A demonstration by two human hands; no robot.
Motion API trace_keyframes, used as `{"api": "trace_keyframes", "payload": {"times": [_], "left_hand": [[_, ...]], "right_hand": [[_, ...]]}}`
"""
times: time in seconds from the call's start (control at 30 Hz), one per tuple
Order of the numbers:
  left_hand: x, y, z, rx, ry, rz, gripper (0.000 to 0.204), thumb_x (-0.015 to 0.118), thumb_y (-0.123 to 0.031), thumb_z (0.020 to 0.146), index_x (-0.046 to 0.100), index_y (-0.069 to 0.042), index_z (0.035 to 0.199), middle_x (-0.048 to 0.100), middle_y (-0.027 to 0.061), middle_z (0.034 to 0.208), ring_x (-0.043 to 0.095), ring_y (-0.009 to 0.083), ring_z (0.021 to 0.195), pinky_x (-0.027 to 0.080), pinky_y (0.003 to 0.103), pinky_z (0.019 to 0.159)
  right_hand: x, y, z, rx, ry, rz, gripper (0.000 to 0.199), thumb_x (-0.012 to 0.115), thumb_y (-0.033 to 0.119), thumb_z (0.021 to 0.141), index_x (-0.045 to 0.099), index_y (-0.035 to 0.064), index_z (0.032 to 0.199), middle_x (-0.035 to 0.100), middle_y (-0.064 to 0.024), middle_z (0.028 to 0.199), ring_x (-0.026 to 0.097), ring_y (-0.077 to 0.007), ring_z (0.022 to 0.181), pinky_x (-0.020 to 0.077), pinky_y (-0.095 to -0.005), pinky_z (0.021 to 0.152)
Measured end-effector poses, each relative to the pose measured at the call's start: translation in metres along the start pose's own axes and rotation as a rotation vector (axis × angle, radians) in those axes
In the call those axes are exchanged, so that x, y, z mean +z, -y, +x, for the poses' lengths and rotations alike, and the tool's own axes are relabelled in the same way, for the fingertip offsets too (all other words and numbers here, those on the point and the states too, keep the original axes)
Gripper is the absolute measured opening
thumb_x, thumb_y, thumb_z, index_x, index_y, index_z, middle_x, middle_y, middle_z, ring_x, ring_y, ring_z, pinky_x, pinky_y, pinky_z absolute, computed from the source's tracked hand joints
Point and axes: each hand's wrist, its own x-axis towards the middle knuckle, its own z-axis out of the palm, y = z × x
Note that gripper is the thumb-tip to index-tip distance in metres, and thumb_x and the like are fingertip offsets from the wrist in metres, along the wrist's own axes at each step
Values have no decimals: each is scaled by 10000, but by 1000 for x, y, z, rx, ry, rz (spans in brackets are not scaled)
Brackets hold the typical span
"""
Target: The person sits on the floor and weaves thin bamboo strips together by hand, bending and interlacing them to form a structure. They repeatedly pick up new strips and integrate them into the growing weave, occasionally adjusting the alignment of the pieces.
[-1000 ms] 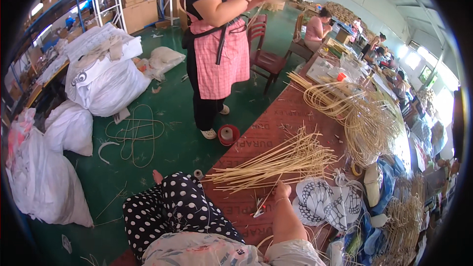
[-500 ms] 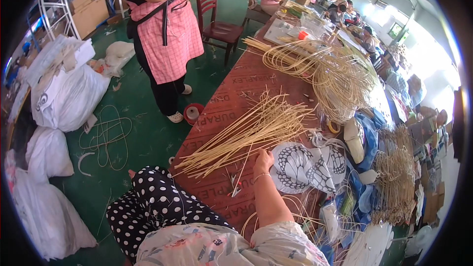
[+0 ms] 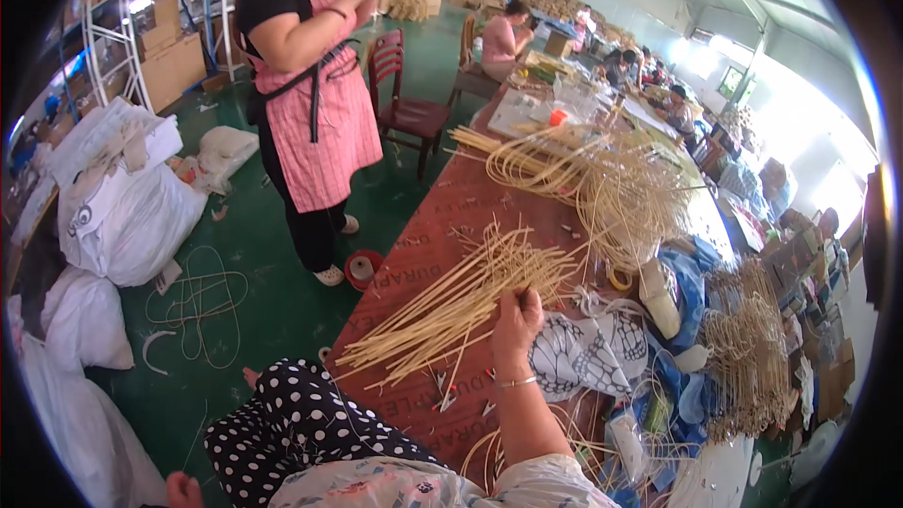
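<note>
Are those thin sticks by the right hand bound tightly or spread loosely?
Spread loosely: the sticks splay at crossing angles across the red-brown tabletop, and no tie shows around them.

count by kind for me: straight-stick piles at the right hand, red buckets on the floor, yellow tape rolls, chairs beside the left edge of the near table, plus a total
Straight-stick pile at the right hand: 1
Red bucket: 1
Yellow tape roll: 1
Chairs: 2 (dark red chair, brown chair behind it)
Total: 5
</note>
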Motion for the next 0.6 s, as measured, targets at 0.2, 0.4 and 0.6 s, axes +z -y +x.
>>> {"api": "trace_keyframes", "payload": {"times": [0.2, 0.4, 0.6], "left_hand": [[-2, -232, 25, 356, 77, -343, 268, 619, -20, 645, 550, 40, 897, 595, 117, 827, 581, 188, 755, 467, 289, 678], [-3, -358, 47, 876, 173, -419, 307, 633, -59, 724, 556, 39, 1004, 615, 122, 921, 597, 174, 832, 479, 278, 735], [0, -365, 41, 689, 205, -839, 203, 608, -93, 818, 552, 16, 979, 611, 75, 782, 570, 78, 668, 453, 205, 550]], "right_hand": [[97, 86, -102, 171, 607, 446, 92, 563, -6, 809, 507, 49, 762, 547, -26, 652, 485, -84, 540, 395, -210, 481], [122, 104, -198, 310, 1123, 625, 39, 569, -9, 814, 559, 16, 843, 556, 8, 754, 490, -49, 672, 411, -190, 587], [129, 117, -226, 75, 1297, 581, 104, 577, 4, 809, 564, 4, 911, 594, -33, 831, 533, -91, 766, 440, -231, 670]]}}
